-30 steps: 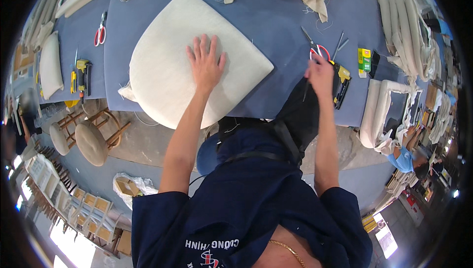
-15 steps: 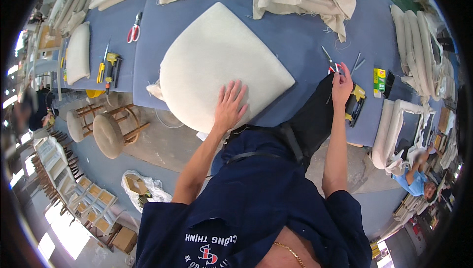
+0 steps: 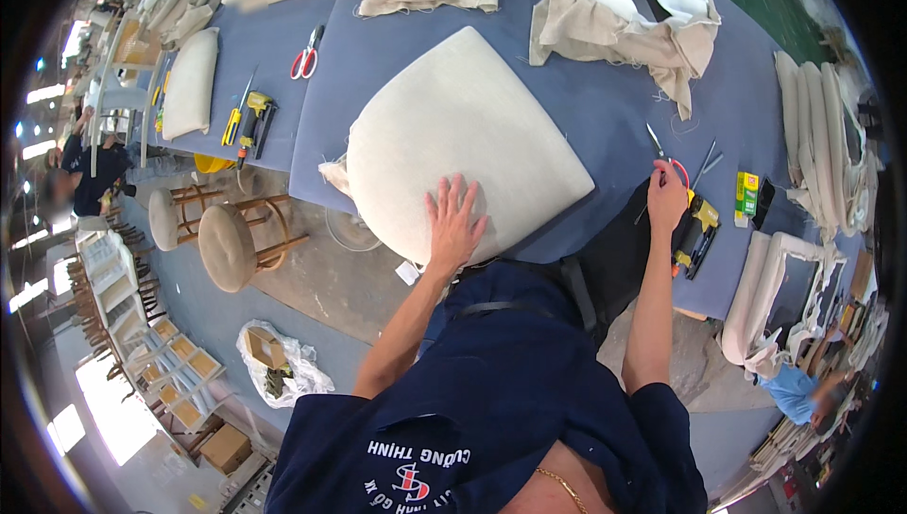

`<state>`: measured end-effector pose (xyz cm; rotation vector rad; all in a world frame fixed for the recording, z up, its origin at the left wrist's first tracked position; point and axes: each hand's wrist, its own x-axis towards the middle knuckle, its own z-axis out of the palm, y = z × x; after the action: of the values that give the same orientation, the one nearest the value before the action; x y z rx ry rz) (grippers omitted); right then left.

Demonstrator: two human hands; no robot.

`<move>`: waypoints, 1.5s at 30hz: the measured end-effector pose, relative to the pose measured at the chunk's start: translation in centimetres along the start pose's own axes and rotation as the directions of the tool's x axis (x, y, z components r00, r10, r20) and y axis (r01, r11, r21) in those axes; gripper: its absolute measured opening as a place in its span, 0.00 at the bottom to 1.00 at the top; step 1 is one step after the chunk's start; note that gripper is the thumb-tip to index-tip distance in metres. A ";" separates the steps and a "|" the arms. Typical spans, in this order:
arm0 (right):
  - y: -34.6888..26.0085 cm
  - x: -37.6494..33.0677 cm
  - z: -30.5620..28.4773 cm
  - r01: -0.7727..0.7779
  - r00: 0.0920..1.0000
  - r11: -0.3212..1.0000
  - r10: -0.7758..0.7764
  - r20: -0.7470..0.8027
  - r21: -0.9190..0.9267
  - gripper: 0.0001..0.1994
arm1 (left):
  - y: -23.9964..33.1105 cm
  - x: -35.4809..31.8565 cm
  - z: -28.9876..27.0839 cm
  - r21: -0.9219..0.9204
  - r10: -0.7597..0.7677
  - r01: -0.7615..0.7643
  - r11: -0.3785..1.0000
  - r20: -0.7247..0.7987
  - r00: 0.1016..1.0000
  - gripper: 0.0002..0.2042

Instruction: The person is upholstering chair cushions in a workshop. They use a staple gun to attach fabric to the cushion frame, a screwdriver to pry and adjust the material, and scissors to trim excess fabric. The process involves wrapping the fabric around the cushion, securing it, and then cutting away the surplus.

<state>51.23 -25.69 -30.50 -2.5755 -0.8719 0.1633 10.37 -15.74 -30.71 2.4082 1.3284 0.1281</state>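
The person's left hand (image 3: 455, 231) lies palm down on a large, cream, fabric-covered seat cushion (image 3: 463, 127), its fingers released, lightly fanned and pointing away from the body. The left forearm (image 3: 402, 330) slants in toward the middle, elbow out to the side, wrist nearly straight. The cushion spreads mostly beyond these fingers, one corner pointing to the far side and another off to their right, while its rounded near edge hangs past the rim of the blue-grey surface (image 3: 642, 108).

Over on the right, the other forearm (image 3: 652, 316) runs almost straight forward, and the right hand (image 3: 667, 202) is held with its back up and fingers bent. From here I cannot tell whether those fingers grip anything; a thin dark tip shows just beside them. Right at their ends, partly covered by the hand, is a pair of scissors with red handles (image 3: 655, 139), blades pointing away. Two slim grey metal tools (image 3: 707, 164) lie just right of the fingers, and a yellow-and-black staple gun (image 3: 697, 235) rests nearer the body, close to the hand. Farther right of the fingers stands a small green-and-yellow box (image 3: 746, 197). A black trouser leg (image 3: 619, 254) reaches up to the hand's left side.
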 end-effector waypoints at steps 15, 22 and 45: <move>0.5 7.3 7.2 0.386 0.911 0.922 -0.379 0.165 -0.017 0.15 | -9.9 -8.7 -2.5 -0.032 -0.517 0.517 0.855 -0.114 0.848 0.46; 2.3 7.1 7.9 0.444 0.878 0.883 -0.393 0.274 -0.156 0.12 | -9.0 -7.3 1.6 -0.928 -0.693 0.339 -0.157 0.348 0.632 0.48; 0.7 4.1 7.2 0.113 0.971 0.694 0.073 -0.226 0.711 0.14 | 4.3 0.7 -22.2 -0.181 0.383 -0.474 0.862 -0.379 0.842 0.38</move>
<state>53.20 -21.25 -37.22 -1.7855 -0.5787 0.1482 8.38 -10.84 -8.69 2.4716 0.7856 0.8186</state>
